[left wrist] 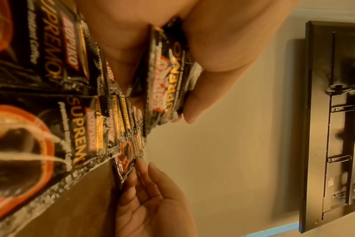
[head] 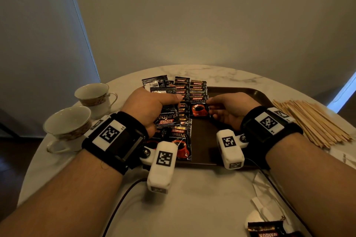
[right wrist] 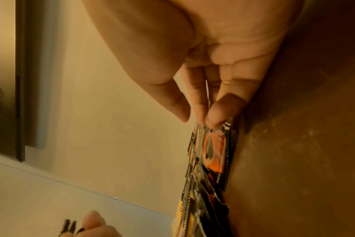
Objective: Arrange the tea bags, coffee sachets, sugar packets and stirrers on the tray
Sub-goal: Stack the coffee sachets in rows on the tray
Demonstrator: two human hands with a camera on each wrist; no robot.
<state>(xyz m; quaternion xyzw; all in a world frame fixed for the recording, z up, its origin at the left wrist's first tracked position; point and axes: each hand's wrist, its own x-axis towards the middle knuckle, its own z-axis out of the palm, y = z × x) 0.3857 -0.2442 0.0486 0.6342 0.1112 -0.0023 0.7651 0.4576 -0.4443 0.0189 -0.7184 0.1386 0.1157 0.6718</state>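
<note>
My left hand (head: 169,102) grips a small stack of black Kopiko coffee sachets (head: 166,116) above the left part of the dark brown tray (head: 240,90); the left wrist view shows the stack (left wrist: 168,83) between thumb and fingers. Overlapping rows of sachets (head: 198,87) lie on the tray. My right hand (head: 213,106) pinches the right edge of the nearest sachet (head: 199,108) in the right-hand row. In the right wrist view its fingertips (right wrist: 215,118) meet that sachet (right wrist: 215,147) just above the tray (right wrist: 294,144). More sachets (head: 181,140) lie at the tray's near left.
A pile of wooden stirrers (head: 312,121) lies right of the tray. Two teacups (head: 94,96) (head: 67,125) stand at the left. White paper packets (head: 264,198) and one more sachet (head: 265,231) lie at the near right. A cable (head: 123,198) crosses the marble table's front.
</note>
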